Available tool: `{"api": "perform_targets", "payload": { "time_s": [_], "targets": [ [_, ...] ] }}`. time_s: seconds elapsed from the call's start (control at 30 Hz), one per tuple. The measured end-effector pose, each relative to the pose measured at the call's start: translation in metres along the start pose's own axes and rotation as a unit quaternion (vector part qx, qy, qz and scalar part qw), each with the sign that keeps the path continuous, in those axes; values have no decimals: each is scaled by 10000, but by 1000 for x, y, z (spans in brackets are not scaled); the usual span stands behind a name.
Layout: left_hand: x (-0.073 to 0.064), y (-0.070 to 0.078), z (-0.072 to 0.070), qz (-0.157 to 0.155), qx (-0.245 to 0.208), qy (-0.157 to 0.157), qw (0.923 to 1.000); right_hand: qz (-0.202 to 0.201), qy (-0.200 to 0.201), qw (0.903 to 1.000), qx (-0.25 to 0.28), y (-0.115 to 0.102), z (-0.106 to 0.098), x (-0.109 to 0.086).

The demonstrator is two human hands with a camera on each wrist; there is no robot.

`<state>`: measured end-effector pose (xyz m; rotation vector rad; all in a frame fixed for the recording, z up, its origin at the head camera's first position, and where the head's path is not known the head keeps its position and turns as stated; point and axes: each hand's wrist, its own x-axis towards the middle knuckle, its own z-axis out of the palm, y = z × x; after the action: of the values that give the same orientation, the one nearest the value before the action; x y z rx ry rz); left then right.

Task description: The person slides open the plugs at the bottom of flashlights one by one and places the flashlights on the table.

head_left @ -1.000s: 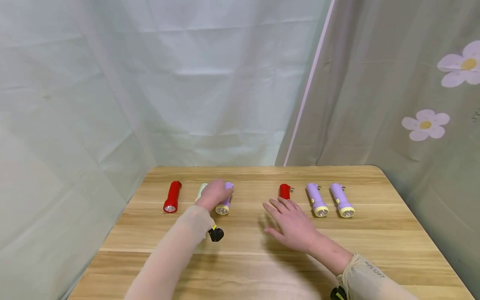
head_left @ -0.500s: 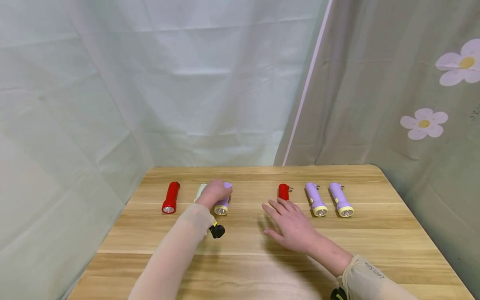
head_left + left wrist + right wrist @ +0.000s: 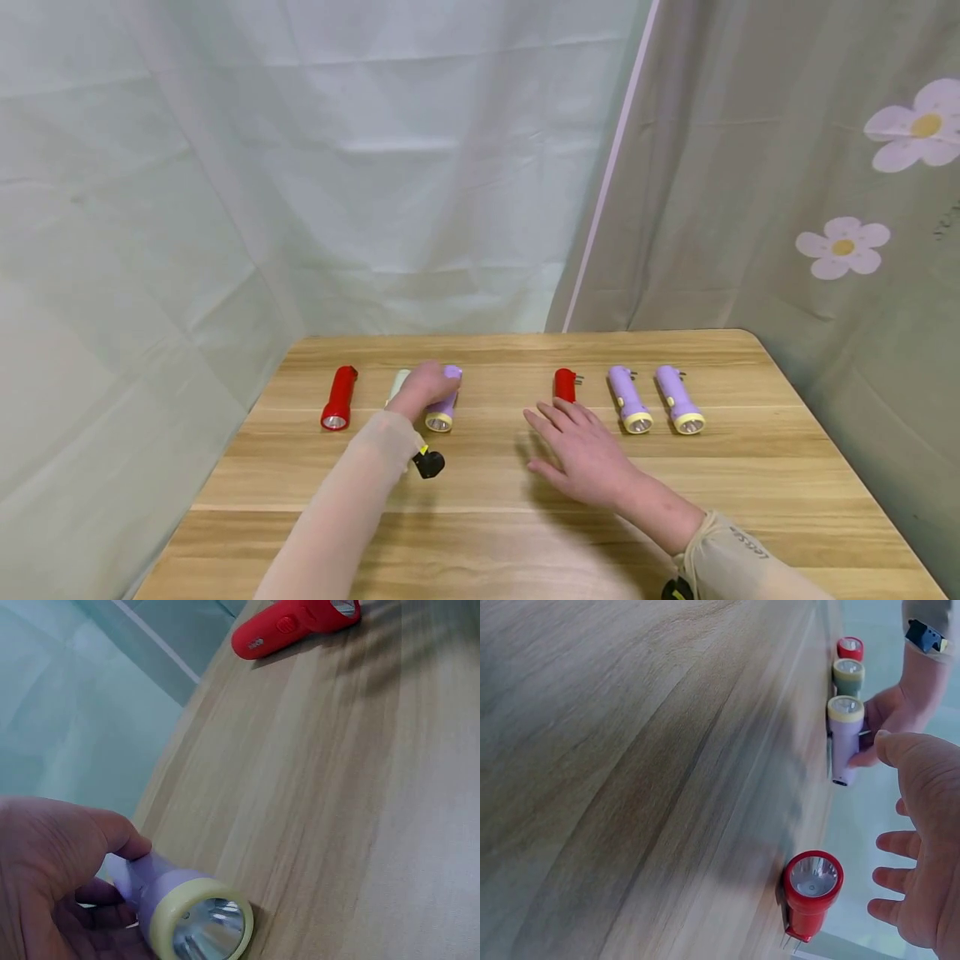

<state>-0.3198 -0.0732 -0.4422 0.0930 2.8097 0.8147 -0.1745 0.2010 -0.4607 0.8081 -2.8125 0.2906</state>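
Observation:
My left hand (image 3: pixel 426 387) grips a purple flashlight (image 3: pixel 441 414) with a cream head rim, lying on the table. In the left wrist view the thumb is on its body (image 3: pixel 154 870) and the fingers curl behind it. Left of it lies a pale green flashlight (image 3: pixel 399 383), partly covered by the same hand. My right hand (image 3: pixel 588 457) hovers over the table with fingers spread, holding nothing. Just beyond its fingertips is a red flashlight (image 3: pixel 565 383) with plug prongs, its front part hidden from the head camera; the right wrist view shows its lens (image 3: pixel 814 877).
Another red flashlight (image 3: pixel 341 397) lies at the far left of the wooden table (image 3: pixel 480 533). On the right lie two more purple flashlights, an inner one (image 3: pixel 628 396) and an outer one (image 3: pixel 679 397). A pale curtain (image 3: pixel 450 183) hangs behind the table.
The head view has shifted slightly. My left hand stays on the purple flashlight, and my right hand keeps its place; no flashlight has clearly moved.

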Motion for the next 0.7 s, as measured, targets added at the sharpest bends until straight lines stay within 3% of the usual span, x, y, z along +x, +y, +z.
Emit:
{"api": "perform_targets", "payload": {
  "time_s": [0.17,0.23,0.33,0.43,0.6,0.7],
  "targets": [
    [1,-6,-3,49,-511,79,9986,-9,33,10000,0,1,0,0],
    [1,-8,-3,34,-1005,-13,9949,-27,71,10000,8,2,0,-1],
    [0,-10,-5,-89,-1873,-208,9820,-37,104,9999,14,3,2,-2],
    [-1,-10,-7,-237,-2681,-416,9622,-24,110,9999,14,3,1,-2],
    [-4,-8,-10,-365,-3259,-539,9431,-6,89,10000,10,3,0,-4],
    [-8,-6,-10,-226,-3401,-532,9386,-3,96,9999,59,2,0,-5]
  ]
}}
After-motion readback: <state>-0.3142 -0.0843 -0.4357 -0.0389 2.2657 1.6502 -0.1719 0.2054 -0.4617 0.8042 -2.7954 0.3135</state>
